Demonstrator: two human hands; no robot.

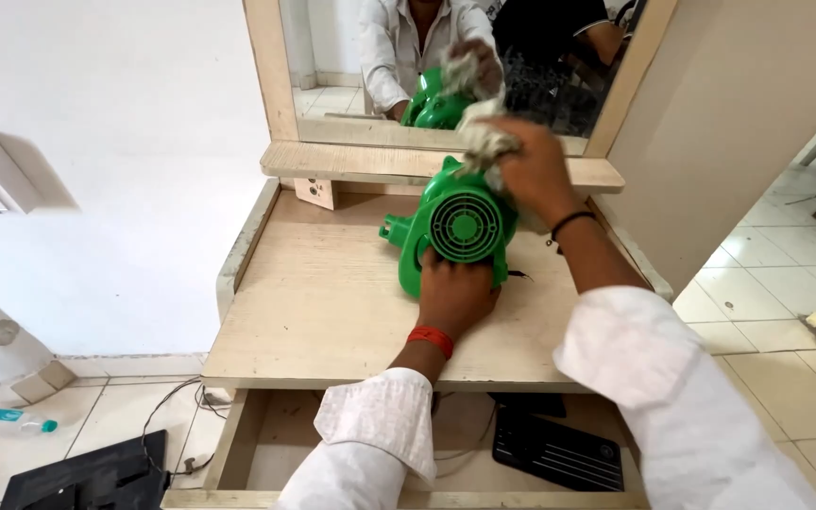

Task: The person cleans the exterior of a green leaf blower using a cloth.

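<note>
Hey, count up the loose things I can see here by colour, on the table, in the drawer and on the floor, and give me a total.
Green: 1, the blower on the wooden table, steadied by the left hand.
Off-white: 1, the cloth in the right hand.
Black: 2, the flat device in the drawer and the panel on the floor.
Clear with teal cap: 1, the bottle.
Total: 5

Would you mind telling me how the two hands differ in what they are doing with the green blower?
The left hand grips the green blower from below, at its near side; the right hand presses a crumpled cloth against its top. The left wrist wears a red band; the right wrist wears a thin black band. Both arms have white sleeves, and both hands meet the blower over the wooden table.
</note>
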